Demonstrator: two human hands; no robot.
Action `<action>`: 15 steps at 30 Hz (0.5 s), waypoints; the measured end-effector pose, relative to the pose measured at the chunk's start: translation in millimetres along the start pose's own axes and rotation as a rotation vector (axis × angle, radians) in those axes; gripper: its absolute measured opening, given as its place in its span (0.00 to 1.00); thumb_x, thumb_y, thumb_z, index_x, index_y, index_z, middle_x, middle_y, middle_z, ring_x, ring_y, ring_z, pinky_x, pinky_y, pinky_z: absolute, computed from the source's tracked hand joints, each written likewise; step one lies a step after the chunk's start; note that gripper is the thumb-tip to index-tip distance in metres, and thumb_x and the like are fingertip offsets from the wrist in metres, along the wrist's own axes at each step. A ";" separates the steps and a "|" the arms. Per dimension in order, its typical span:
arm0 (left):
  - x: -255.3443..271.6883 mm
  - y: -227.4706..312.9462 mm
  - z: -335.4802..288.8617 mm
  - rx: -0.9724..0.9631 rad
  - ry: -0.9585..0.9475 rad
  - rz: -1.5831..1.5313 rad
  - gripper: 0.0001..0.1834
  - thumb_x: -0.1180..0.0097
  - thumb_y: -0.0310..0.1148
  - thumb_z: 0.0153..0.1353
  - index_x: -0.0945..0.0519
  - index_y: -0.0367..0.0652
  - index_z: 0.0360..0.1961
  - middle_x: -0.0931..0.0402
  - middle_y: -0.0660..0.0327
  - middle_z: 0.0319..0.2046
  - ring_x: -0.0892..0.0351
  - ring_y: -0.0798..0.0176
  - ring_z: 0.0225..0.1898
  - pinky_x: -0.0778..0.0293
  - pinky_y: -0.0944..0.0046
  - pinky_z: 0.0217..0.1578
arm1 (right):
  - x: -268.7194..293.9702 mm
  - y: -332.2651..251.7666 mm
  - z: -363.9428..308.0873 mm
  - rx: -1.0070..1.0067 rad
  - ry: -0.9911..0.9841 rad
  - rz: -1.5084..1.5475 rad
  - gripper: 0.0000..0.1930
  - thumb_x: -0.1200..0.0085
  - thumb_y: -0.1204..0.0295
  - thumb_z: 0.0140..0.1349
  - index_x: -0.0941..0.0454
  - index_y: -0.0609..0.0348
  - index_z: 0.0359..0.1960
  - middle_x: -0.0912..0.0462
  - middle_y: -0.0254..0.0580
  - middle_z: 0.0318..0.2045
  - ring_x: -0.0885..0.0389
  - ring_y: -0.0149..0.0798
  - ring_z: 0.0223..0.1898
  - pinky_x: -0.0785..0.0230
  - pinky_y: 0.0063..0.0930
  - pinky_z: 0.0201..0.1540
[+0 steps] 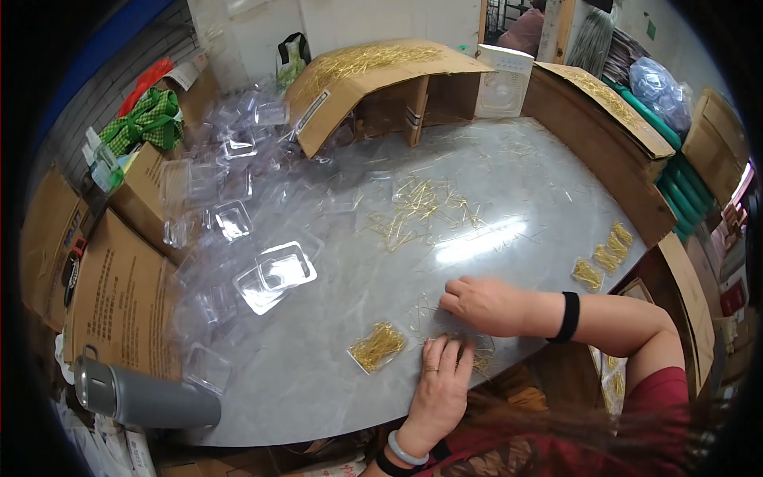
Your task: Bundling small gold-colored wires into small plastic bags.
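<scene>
My left hand [445, 378] lies over the near edge of the table, fingers stretched out on a clear plastic tray holding gold wire hooks [482, 362]; the hand partly hides the tray. Just above it is my right hand [483, 306], its fingers curled in; what they hold, if anything, is hidden. A few loose thin wires [421, 312] lie beside the right fingertips. Left of my hands, a clear tray filled with gold wire hooks [377, 347] rests on the table. Farther off is a loose pile of the same gold hooks [421, 208].
Empty clear plastic trays [274, 274] are heaped along the left. A grey bottle [151, 393] lies at the near left. Bundled gold hooks [608, 254] sit at the right edge. A cardboard box [373, 83] with more hooks on top stands at the back; cardboard panels [596, 151] border the right.
</scene>
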State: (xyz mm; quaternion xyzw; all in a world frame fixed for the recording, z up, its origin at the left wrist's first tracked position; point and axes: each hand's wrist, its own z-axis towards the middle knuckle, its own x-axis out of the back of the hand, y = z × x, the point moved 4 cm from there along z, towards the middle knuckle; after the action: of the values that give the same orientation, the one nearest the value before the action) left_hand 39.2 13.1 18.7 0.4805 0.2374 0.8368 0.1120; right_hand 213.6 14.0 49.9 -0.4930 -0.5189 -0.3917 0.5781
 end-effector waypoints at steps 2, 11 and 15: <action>0.7 -0.2 1.1 -0.015 0.002 -0.018 0.27 0.47 0.20 0.58 0.26 0.31 0.61 0.31 0.45 0.59 0.36 0.38 0.65 0.41 0.39 0.71 | 3.1 -4.0 -4.8 0.057 -0.050 0.067 0.11 0.45 0.75 0.58 0.24 0.60 0.43 0.23 0.45 0.40 0.19 0.50 0.45 0.23 0.39 0.47; -2.4 -0.6 1.3 -0.016 -0.002 -0.019 0.26 0.46 0.21 0.59 0.25 0.31 0.60 0.31 0.46 0.58 0.34 0.40 0.64 0.40 0.40 0.71 | 8.3 -4.2 30.8 0.347 0.033 -0.170 0.22 0.50 0.71 0.64 0.22 0.49 0.61 0.27 0.38 0.46 0.22 0.40 0.45 0.25 0.34 0.48; -1.8 -1.4 0.0 0.005 -0.016 -0.030 0.24 0.45 0.22 0.61 0.25 0.32 0.60 0.30 0.47 0.58 0.34 0.40 0.65 0.39 0.39 0.71 | 19.6 -2.9 -3.2 0.306 -0.002 -0.283 0.23 0.49 0.70 0.64 0.23 0.52 0.62 0.26 0.35 0.48 0.24 0.36 0.46 0.28 0.30 0.49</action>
State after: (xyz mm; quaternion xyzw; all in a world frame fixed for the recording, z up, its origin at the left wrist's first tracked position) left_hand 40.1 13.6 16.6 0.4837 0.2456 0.8306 0.1253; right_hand 214.5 11.4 69.7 -0.3220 -0.6369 -0.3851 0.5852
